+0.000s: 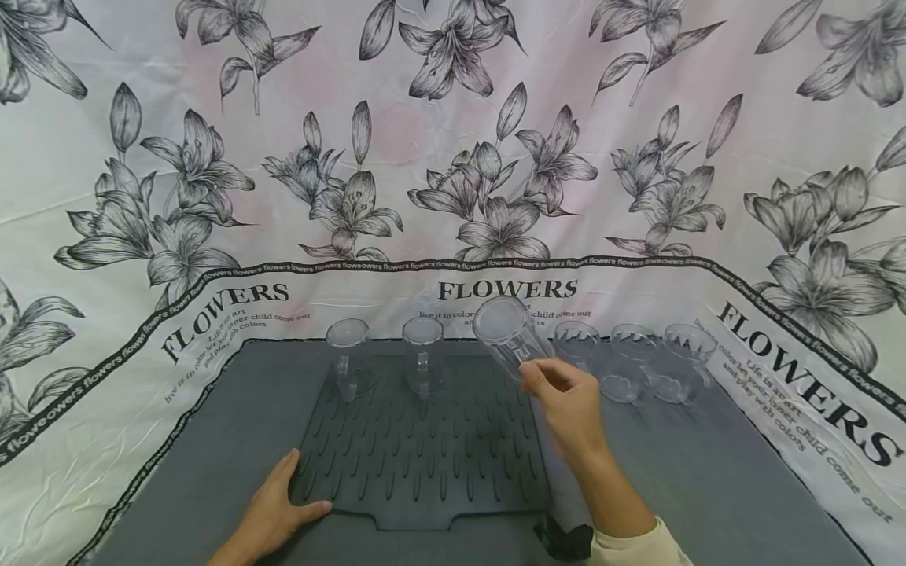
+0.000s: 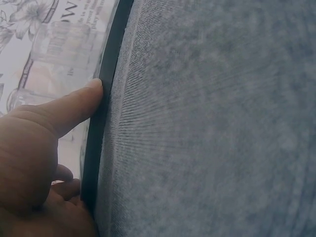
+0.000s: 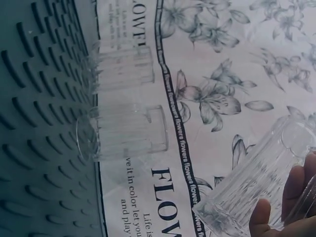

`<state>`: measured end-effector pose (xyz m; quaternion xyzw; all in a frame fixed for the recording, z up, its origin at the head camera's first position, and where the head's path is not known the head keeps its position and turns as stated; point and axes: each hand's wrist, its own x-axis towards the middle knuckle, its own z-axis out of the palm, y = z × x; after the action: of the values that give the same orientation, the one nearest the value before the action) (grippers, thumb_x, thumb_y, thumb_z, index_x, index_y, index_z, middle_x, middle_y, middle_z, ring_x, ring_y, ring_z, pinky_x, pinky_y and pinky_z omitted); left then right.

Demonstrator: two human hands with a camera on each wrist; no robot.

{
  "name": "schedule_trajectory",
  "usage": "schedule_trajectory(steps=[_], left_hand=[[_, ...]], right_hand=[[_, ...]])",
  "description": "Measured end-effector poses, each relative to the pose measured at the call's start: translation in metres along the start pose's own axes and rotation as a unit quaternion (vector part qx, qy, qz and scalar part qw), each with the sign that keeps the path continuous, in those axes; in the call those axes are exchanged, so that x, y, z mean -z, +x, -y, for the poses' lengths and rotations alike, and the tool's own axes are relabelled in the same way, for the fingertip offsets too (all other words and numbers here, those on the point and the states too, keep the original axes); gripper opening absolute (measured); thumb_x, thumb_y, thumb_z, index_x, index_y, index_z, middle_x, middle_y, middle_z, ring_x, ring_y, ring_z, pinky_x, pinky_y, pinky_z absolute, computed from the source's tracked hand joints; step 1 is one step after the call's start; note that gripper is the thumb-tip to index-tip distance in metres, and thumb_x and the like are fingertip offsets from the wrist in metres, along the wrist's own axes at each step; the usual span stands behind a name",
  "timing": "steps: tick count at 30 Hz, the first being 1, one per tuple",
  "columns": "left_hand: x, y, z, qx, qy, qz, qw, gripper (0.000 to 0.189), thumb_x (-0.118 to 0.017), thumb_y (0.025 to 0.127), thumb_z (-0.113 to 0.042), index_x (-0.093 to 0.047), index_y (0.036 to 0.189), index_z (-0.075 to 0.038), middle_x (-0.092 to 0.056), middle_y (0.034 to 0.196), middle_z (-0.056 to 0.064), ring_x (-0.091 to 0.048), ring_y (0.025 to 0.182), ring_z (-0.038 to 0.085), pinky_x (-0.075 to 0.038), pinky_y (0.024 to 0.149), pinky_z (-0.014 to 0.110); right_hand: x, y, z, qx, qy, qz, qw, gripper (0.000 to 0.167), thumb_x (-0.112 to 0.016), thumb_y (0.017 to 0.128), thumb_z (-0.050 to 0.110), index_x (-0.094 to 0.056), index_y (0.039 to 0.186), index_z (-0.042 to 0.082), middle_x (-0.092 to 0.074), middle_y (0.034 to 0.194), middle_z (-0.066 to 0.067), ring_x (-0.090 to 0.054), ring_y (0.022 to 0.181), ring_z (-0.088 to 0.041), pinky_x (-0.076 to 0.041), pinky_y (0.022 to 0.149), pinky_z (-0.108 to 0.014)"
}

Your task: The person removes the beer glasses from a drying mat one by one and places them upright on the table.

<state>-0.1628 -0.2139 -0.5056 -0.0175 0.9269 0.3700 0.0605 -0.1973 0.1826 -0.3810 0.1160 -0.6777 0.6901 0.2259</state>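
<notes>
My right hand [image 1: 566, 401] grips a clear glass mug [image 1: 506, 326] and holds it tilted above the back right part of a dark ridged drying mat [image 1: 425, 495]. In the right wrist view, that mug [image 3: 252, 182] slants beside curled fingers. Two more clear mugs stand upside down along the mat's back edge: a left mug [image 1: 348, 354] and a middle mug [image 1: 422, 354]. At the mat's front left corner rests my left hand [image 1: 272, 503], thumb on the front edge and fingers along the left side. The left wrist view shows a digit touching the mat's dark edge [image 2: 103, 94].
To the right of the mat, three clear mugs stand in a row on the grey table [image 1: 708, 479]: a near one [image 1: 576, 346], a middle one [image 1: 623, 365] and a far right one [image 1: 683, 365]. A flower-printed cloth [image 1: 453, 220] rises behind and along both sides.
</notes>
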Motion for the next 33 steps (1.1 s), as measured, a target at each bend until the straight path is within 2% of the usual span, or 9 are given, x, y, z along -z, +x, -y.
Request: schedule_trajectory(steps=[6, 10, 13, 18, 22, 29, 33], left_hand=[[0.0, 0.001, -0.001, 0.004, 0.0, 0.0, 1.0, 0.122, -0.084, 0.068, -0.05, -0.016, 0.146, 0.016, -0.015, 0.147, 0.04, -0.016, 0.133, 0.056, -0.024, 0.102, 0.066], [0.0, 0.002, -0.001, 0.007, 0.002, 0.002, 1.0, 0.123, -0.084, 0.068, -0.051, -0.016, 0.146, 0.016, -0.015, 0.147, 0.041, -0.017, 0.133, 0.056, -0.025, 0.101, 0.067], [0.0, 0.002, -0.001, 0.007, 0.002, 0.002, 1.0, 0.123, -0.084, 0.067, -0.051, -0.017, 0.146, 0.016, -0.016, 0.147, 0.041, -0.017, 0.133, 0.056, -0.026, 0.1, 0.067], [0.002, 0.002, -0.002, 0.009, 0.001, 0.003, 1.0, 0.124, -0.084, 0.067, -0.052, -0.017, 0.146, 0.016, -0.016, 0.147, 0.041, -0.017, 0.133, 0.056, -0.025, 0.1, 0.067], [0.002, 0.002, -0.004, 0.012, 0.004, 0.004, 0.9999, 0.125, -0.084, 0.066, -0.053, -0.017, 0.146, 0.016, -0.016, 0.147, 0.04, -0.017, 0.133, 0.056, -0.026, 0.1, 0.067], [0.002, 0.001, -0.005, 0.017, 0.007, 0.001, 0.9998, 0.124, -0.086, 0.065, -0.051, -0.018, 0.145, 0.017, -0.017, 0.146, 0.041, -0.018, 0.132, 0.057, -0.026, 0.1, 0.066], [0.002, 0.0, -0.006, 0.017, 0.009, 0.0, 0.9998, 0.124, -0.086, 0.065, -0.05, -0.018, 0.144, 0.018, -0.018, 0.145, 0.042, -0.019, 0.132, 0.057, -0.026, 0.1, 0.066]], right_hand=[[0.002, -0.007, 0.003, 0.002, -0.037, -0.011, 0.9992, 0.014, -0.076, 0.084, 0.008, -0.074, 0.09, -0.005, -0.07, 0.085, -0.011, -0.061, 0.074, -0.019, -0.05, 0.064, -0.028], [0.003, -0.011, 0.005, -0.007, -0.065, -0.012, 0.9978, 0.016, -0.08, 0.081, 0.014, -0.076, 0.089, 0.0, -0.071, 0.089, -0.009, -0.064, 0.078, -0.017, -0.052, 0.068, -0.027], [0.002, -0.014, 0.009, -0.014, -0.066, -0.009, 0.9977, 0.015, -0.081, 0.079, 0.012, -0.077, 0.088, 0.001, -0.072, 0.088, -0.01, -0.068, 0.079, -0.016, -0.054, 0.07, -0.028], [-0.004, -0.018, 0.025, -0.003, -0.094, -0.007, 0.9956, 0.011, -0.08, 0.078, 0.002, -0.075, 0.087, -0.003, -0.072, 0.083, -0.012, -0.066, 0.065, -0.014, -0.052, 0.059, -0.025], [-0.006, -0.021, 0.032, 0.029, -0.126, -0.002, 0.9916, 0.01, -0.079, 0.078, 0.0, -0.075, 0.085, -0.004, -0.072, 0.083, -0.013, -0.063, 0.06, -0.013, -0.049, 0.052, -0.023], [-0.001, -0.02, 0.001, 0.081, -0.183, -0.027, 0.9794, 0.011, -0.085, 0.074, 0.015, -0.078, 0.082, 0.013, -0.072, 0.082, 0.006, -0.066, 0.082, -0.01, -0.054, 0.072, -0.037], [-0.001, -0.02, -0.006, 0.116, -0.204, -0.032, 0.9716, 0.012, -0.087, 0.072, 0.018, -0.078, 0.079, 0.017, -0.071, 0.078, 0.012, -0.066, 0.079, -0.011, -0.053, 0.068, -0.036]])
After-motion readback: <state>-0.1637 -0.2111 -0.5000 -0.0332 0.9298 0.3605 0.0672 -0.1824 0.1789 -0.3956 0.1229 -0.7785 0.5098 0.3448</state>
